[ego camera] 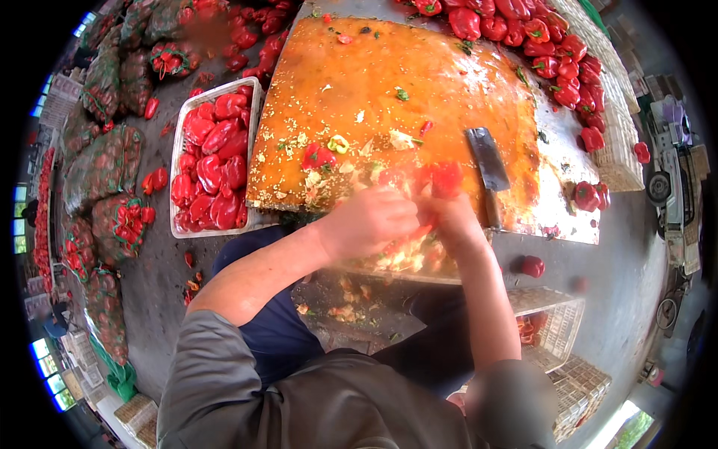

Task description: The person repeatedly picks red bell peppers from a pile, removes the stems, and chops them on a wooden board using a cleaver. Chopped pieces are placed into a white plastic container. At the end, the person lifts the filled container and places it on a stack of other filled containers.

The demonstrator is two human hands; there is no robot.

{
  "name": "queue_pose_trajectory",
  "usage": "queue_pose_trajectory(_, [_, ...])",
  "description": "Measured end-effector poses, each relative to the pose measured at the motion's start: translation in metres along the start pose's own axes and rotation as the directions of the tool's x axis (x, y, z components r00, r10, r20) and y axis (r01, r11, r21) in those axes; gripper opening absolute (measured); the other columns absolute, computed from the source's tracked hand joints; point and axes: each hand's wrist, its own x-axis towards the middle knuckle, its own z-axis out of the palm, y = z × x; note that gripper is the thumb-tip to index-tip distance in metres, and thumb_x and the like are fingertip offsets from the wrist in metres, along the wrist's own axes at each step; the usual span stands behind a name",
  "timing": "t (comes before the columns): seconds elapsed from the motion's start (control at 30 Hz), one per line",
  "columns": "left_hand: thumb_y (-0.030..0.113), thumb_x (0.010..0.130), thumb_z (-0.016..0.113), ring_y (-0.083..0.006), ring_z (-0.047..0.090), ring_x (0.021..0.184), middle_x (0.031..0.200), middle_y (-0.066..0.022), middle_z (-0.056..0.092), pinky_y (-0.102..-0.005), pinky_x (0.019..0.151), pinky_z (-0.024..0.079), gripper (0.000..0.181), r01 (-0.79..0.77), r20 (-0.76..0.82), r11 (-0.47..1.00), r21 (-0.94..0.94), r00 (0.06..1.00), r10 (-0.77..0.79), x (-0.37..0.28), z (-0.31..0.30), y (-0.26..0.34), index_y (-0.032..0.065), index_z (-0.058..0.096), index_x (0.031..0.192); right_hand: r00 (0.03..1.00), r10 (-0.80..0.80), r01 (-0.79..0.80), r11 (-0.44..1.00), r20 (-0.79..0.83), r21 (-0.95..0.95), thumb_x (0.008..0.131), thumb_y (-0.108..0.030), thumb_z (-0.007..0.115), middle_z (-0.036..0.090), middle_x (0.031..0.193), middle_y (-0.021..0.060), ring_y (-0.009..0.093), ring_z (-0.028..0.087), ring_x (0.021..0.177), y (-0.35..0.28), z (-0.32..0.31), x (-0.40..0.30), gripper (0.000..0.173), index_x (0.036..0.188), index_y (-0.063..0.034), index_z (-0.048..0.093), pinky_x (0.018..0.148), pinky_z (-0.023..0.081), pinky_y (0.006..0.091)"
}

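My right hand (449,219) holds a red bell pepper (446,178), blurred, above the near edge of the orange work board (392,73). Close against it on the left is my left hand (371,220), fingers curled inward; whether they grip part of the pepper is hidden. Below both hands lies a heap of pale pepper cores and seeds (404,255). A cleaver (488,160) rests flat on the board to the right of the hands. Pepper scraps, a green stem ring (338,144) and scattered seeds lie beyond my left hand.
A white crate (252,163) of red peppers stands left of the board. Red peppers (561,62) are piled at the far right. Full mesh sacks (101,168) line the floor at left. Slatted plastic crates (583,387) stand at lower right, and a loose pepper (533,266) lies nearby.
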Motion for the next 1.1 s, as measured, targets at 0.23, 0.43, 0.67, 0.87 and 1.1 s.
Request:
queue_pose_trajectory(0.23, [0.005,0.079,0.078,-0.0328,0.069,0.118,0.125,-0.0093,0.072,-0.0464,0.102,0.056,0.042,-0.063,-0.128,0.998,-0.005,0.990,0.061,-0.017,-0.011,-0.005,0.0093,0.075,0.120,0.997,0.063,-0.062,0.998,0.035,-0.027,0.094,0.000,0.076,0.072,0.077,0.0064,0.017,0.069,0.068,0.009,-0.012,0.016,0.002,0.095,0.0004,0.074,0.057,0.052,0.0311])
queue_pose_trajectory(0.43, [0.008,0.081,0.080,-0.0357,0.069,0.122,0.136,-0.0140,0.069,-0.0484,0.104,0.056,0.046,-0.122,-0.162,0.992,0.012,0.979,0.122,-0.027,-0.013,-0.004,0.0085,0.072,0.126,0.975,0.164,-0.137,0.975,-0.152,0.176,0.094,0.001,0.072,0.065,0.068,0.0067,0.018,0.066,0.064,-0.014,0.023,-0.008,0.019,0.076,-0.0016,0.068,0.055,0.047,0.0302])
queue_pose_trajectory(0.67, [0.019,0.091,0.081,-0.0350,0.071,0.118,0.128,-0.0121,0.073,-0.0467,0.103,0.057,0.035,0.038,-0.237,0.998,-0.044,0.970,-0.047,-0.034,-0.012,-0.013,0.0085,0.072,0.122,0.983,0.139,-0.122,0.983,-0.123,0.136,0.097,0.000,0.072,0.068,0.077,0.0093,0.019,0.063,0.064,-0.008,0.009,-0.012,0.008,0.090,0.0037,0.072,0.059,0.050,0.0305])
queue_pose_trajectory(0.87, [0.019,0.092,0.083,-0.0331,0.072,0.113,0.111,-0.0130,0.077,-0.0471,0.100,0.056,0.023,0.047,-0.087,0.990,-0.136,0.994,-0.059,-0.022,-0.022,-0.012,0.0076,0.078,0.111,0.997,-0.001,0.012,0.990,-0.077,0.143,0.096,0.003,0.070,0.063,0.073,0.0052,0.017,0.059,0.062,0.007,0.008,-0.004,0.010,0.087,0.0024,0.070,0.059,0.050,0.0297])
queue_pose_trajectory(1.1, [0.018,0.100,0.081,-0.0191,0.076,0.096,0.104,-0.0088,0.080,-0.0344,0.088,0.058,0.020,0.228,-0.205,0.597,-0.769,0.797,-0.568,-0.018,-0.039,-0.006,0.0054,0.080,0.115,0.983,0.035,-0.006,0.988,-0.182,0.156,0.098,-0.002,0.066,0.065,0.069,0.0069,0.019,0.063,0.064,-0.012,0.039,-0.009,0.018,0.081,0.0025,0.071,0.071,0.060,0.0386])
